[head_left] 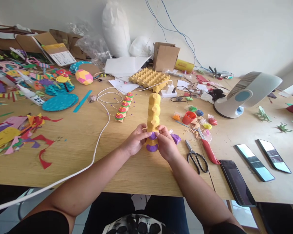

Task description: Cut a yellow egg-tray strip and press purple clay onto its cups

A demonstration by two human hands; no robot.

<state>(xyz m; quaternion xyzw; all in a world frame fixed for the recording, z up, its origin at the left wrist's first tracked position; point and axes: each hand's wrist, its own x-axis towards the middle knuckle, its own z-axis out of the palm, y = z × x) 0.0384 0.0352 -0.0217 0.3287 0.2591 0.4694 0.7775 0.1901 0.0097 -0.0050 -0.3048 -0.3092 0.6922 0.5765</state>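
A yellow egg-carton strip (154, 110) lies on the table in front of me, its bumps facing up. Purple clay (151, 148) covers the bump nearest me, and a second purple patch (152, 136) sits a little farther up. My left hand (137, 140) is closed on the strip's left side, thumb on the second patch. From the right, my right hand (167, 144) grips the strip, its thumb and fingers at that same patch. A purple clay packet (176, 138) lies just beyond my right hand. To the left stands a finished-looking caterpillar (124, 107) with red and green bumps.
Black-handled scissors (196, 157), a red-handled knife (210, 151) and a phone (237, 182) lie to the right. Behind them are a red cup (188, 117) and a white fan (246, 92). A white cable (97, 152) crosses the left side. Farther back is an egg tray (148, 79).
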